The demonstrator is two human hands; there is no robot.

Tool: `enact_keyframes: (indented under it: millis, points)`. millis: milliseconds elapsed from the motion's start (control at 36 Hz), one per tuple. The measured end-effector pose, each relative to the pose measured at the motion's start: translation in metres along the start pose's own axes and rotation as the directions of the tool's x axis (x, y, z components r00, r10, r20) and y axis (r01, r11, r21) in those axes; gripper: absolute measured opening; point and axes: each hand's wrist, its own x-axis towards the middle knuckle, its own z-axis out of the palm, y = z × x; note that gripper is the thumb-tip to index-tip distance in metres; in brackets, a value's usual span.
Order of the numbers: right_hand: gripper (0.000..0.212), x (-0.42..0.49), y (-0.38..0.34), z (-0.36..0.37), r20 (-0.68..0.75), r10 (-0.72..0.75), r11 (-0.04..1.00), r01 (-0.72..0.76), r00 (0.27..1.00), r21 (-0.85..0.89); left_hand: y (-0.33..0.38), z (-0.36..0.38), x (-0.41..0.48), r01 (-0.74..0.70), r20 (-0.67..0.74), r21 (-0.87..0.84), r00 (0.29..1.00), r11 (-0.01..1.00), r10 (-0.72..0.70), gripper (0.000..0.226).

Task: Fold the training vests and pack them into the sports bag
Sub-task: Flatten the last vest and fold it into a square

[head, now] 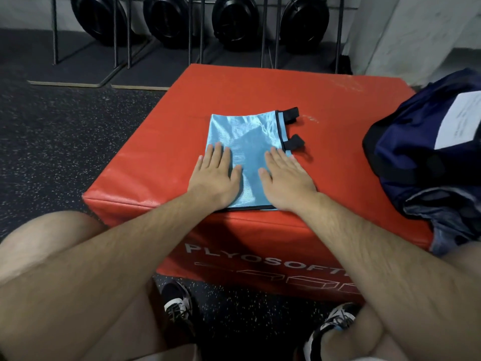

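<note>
Folded blue vest [247, 142] on red box [161, 142]; left hand [217, 175], right hand [285, 178] pressed flat, holding nothing. Navy sports bag [426, 162] right, contents unclear.

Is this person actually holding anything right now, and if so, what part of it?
Nothing is gripped. Both hands, left hand and right hand, lie flat and open on the near half of the folded light-blue vest, pressing it onto the red box.

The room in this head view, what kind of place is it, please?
Most likely a gym: a red padded plyo box marked "PLYOSOFT", black weight plates upright in a rack, and speckled rubber flooring.
</note>
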Motion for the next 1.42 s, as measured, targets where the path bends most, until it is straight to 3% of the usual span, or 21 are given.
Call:
enact_keyframes:
  millis: [111,250,306,417,667,722,806,889,1167,1278,1417]
  points:
    - [0.062,-0.007,-0.002,-0.006,0.003,0.002,0.999,-0.001,1.000,-0.039,0.000,-0.007,-0.009,0.012,0.025,0.068,1.000,0.998,-0.014,0.069]
    - [0.062,-0.029,-0.013,-0.010,-0.014,-0.194,0.971,0.190,0.981,-0.148,0.013,-0.009,-0.034,-0.237,0.012,0.102,0.971,0.966,0.237,0.064]
    - [0.061,-0.037,-0.010,-0.007,0.020,-0.230,0.963,0.230,0.973,-0.142,0.015,-0.001,-0.042,-0.273,0.037,0.072,0.962,0.959,0.271,0.063]
    - [0.059,-0.042,0.018,-0.006,0.090,-0.175,0.981,0.182,0.980,-0.066,0.007,0.007,-0.045,-0.245,0.045,0.047,0.969,0.968,0.243,0.065]
    - [0.059,-0.041,0.034,-0.005,0.085,-0.122,0.993,0.122,0.989,0.004,-0.010,-0.001,-0.049,-0.181,0.073,0.044,0.981,0.983,0.177,0.076]
    - [0.060,-0.039,0.032,-0.008,0.107,-0.110,0.994,0.110,0.988,0.000,-0.010,-0.004,-0.050,-0.292,0.052,0.003,0.955,0.957,0.291,0.075]
    - [0.061,-0.038,0.025,-0.014,0.126,-0.114,0.993,0.118,0.985,-0.019,-0.005,-0.012,-0.051,-0.531,-0.019,-0.050,0.848,0.846,0.530,0.069]
    - [0.059,-0.040,0.022,-0.022,0.124,-0.129,0.991,0.133,0.984,-0.022,-0.003,-0.016,-0.049,-0.632,-0.111,-0.091,0.774,0.770,0.623,0.056]
    - [0.047,-0.048,0.014,-0.039,0.091,-0.197,0.980,0.197,0.976,0.012,-0.006,-0.015,-0.035,-0.646,-0.062,-0.066,0.763,0.760,0.643,0.037]
    - [0.061,-0.050,0.015,-0.040,0.056,-0.244,0.970,0.243,0.968,0.017,0.000,-0.016,-0.033,-0.655,-0.070,0.017,0.753,0.756,0.654,0.034]
    - [0.072,-0.050,0.015,-0.036,-0.006,-0.321,0.947,0.321,0.947,0.004,0.007,-0.016,-0.033,-0.561,-0.136,-0.035,0.823,0.827,0.552,0.022]
